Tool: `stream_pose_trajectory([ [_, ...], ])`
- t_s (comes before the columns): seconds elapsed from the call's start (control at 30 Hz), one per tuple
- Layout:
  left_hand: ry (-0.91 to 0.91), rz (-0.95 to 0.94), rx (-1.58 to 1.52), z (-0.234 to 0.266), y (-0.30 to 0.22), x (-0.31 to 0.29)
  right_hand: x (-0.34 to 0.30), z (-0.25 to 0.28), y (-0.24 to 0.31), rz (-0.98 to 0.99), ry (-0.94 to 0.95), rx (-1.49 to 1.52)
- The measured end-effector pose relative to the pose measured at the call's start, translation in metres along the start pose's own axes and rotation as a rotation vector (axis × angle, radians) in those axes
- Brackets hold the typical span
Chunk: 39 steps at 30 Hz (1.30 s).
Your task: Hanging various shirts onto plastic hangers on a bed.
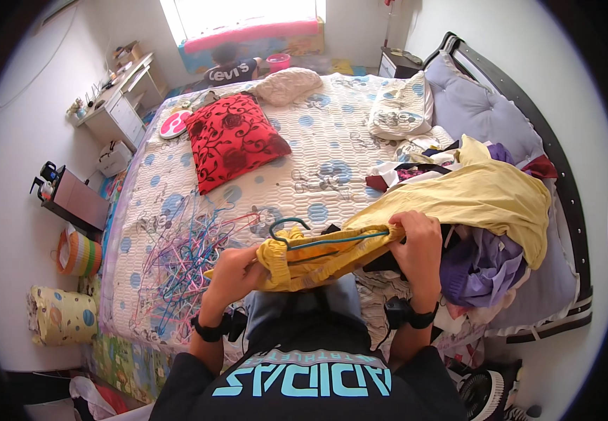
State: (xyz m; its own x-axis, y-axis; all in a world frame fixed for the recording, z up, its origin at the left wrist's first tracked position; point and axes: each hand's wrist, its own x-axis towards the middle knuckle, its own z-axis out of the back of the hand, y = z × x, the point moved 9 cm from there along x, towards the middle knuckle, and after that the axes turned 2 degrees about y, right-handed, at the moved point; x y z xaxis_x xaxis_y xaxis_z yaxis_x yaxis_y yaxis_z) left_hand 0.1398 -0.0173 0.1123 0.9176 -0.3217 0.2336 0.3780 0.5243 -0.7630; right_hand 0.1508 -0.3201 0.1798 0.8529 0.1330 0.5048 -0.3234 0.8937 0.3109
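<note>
A yellow garment (451, 191) with a gathered, elastic-looking band stretches between my two hands. Its long end trails to the right over a clothes pile. Inside the band's opening lies a teal hanger (335, 242), its hook pointing up toward the bed. My left hand (237, 272) is closed on the band's left end, fingers partly hidden by cloth. At the other end my right hand (420, 242) pinches the band beside the hanger's right tip. To the left of my left hand, a tangle of colourful hangers (184, 259) lies on the bed.
Beneath the yellow cloth is a clothes pile (483, 263), purple and dark pieces showing. On the quilted bed (311, 189) are a red patterned cushion (234, 140) and a pillow (402, 109). A person (230, 67) sits beyond the far edge. A fan (483, 393) stands lower right.
</note>
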Motion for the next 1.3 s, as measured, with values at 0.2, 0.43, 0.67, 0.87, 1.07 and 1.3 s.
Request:
stream_pose_trajectory([
  [0.2, 0.007, 0.017, 0.058, 0.004, 0.013, -0.003, -0.008, -0.007, 0.004, 0.047, 0.125, 0.140],
  [0.43, -0.013, 0.090, -0.003, -0.001, 0.005, 0.002, -0.020, -0.028, 0.024, 0.109, 0.254, 0.278],
  [0.67, -0.099, -0.070, -0.061, -0.006, -0.012, 0.010, -0.023, -0.032, 0.037, 0.103, 0.250, 0.331],
  [0.87, -0.004, 0.017, -0.153, -0.027, -0.005, 0.006, -0.025, -0.047, 0.049, 0.138, 0.332, 0.258],
  [1.07, 0.021, -0.011, -0.161, -0.031, -0.009, 0.003, -0.032, -0.077, 0.074, 0.226, 0.396, 0.298],
  [1.3, -0.022, -0.027, -0.019, -0.021, -0.012, -0.003, -0.028, -0.089, 0.067, 0.201, 0.294, 0.329],
])
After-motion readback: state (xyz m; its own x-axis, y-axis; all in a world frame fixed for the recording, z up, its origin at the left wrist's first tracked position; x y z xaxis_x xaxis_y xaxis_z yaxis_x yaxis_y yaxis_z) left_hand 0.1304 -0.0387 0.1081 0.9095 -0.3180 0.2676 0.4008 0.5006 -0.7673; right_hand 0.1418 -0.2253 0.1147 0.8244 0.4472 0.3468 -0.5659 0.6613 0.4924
